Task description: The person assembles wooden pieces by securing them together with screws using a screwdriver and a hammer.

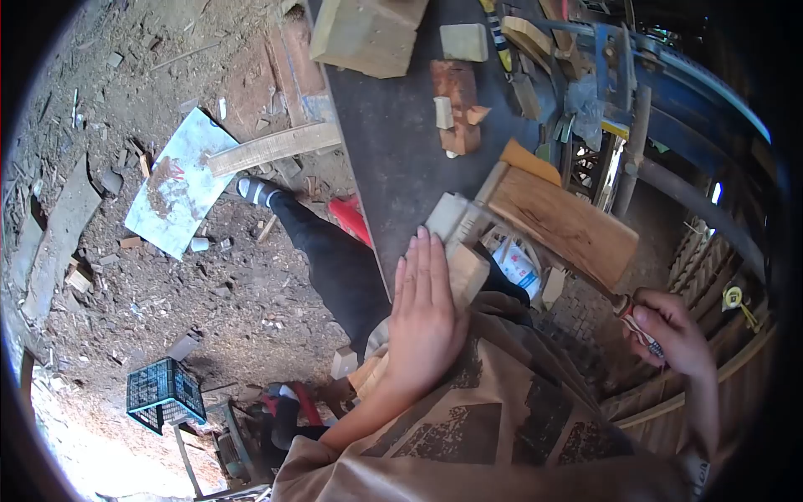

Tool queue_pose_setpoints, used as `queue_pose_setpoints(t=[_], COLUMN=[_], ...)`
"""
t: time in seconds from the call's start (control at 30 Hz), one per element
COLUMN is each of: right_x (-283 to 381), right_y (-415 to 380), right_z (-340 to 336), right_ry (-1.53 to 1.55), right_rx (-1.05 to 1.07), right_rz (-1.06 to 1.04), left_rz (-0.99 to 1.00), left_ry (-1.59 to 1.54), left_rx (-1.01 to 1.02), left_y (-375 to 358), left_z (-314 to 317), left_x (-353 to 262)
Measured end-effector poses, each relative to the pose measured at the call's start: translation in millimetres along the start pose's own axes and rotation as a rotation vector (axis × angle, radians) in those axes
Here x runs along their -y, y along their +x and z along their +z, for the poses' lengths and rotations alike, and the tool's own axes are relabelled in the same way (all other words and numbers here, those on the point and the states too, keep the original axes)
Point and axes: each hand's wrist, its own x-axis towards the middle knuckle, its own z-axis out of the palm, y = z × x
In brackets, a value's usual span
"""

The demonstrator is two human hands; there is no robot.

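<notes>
Wooden block (pixel 470 274) lies at the near end of the dark table (pixel 381 142), directly beneath and just ahead of the left hand (pixel 425 318). That hand is laid flat, fingers straight and held close together, tips reaching along the block's left side; its thumb cannot be made out. Adjoining the block's far end is a pale grey piece (pixel 447 216); whether the two are joined cannot be determined. To the right of the block, the right hand (pixel 676 333) is closed around the grip of a red-handled tool (pixel 626 311); a narrow length runs from it toward the block, type not determinable. Beyond the block and to its right is a broad brown board (pixel 565 222). Farther beyond the block, on the table, are a reddish brick (pixel 456 84) bearing small wood pieces, a small pale block (pixel 464 42) and a large timber offcut (pixel 368 38). Well left of the block, a whitish sheet (pixel 191 180) lies on the littered ground.
</notes>
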Motion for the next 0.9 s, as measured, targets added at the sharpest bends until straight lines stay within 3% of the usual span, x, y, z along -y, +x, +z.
queue_pose_setpoints(t=[0.07, 0.27, 0.4, 0.5, 0.53, 0.67, 0.77, 0.9], right_x=[-9, -58, -82, -107, -110, -134, -132, -107], right_y=[-8, -18, -25, -16, -12, 28, 65, 65], right_z=[-5, -2, 0, 3, 5, 26, 40, 48], right_ry=[-0.099, -0.571, -0.502, -0.229, -0.250, 0.152, 0.288, 0.583], right_rx=[-0.058, -0.507, -0.637, -0.673, -0.734, -0.790, -1.017, -0.777], right_rz=[-0.024, -0.592, -0.705, -0.751, -0.806, -1.066, -1.274, -1.529], left_rz=[0.007, 0.011, 0.013, 0.013, 0.010, 0.022, 0.036, 0.035], left_ry=[-0.030, 0.028, 0.054, 0.069, 0.072, 0.064, 0.053, 0.043], left_rx=[-0.002, -0.041, -0.075, -0.084, -0.086, -0.080, -0.085, -0.099], left_y=[0, 1, -1, -1, -3, -3, -5, -7], left_z=[-7, 1, 4, 5, 6, 6, 7, 9], left_x=[-3, -10, -13, -14, -15, -15, -12, -9])
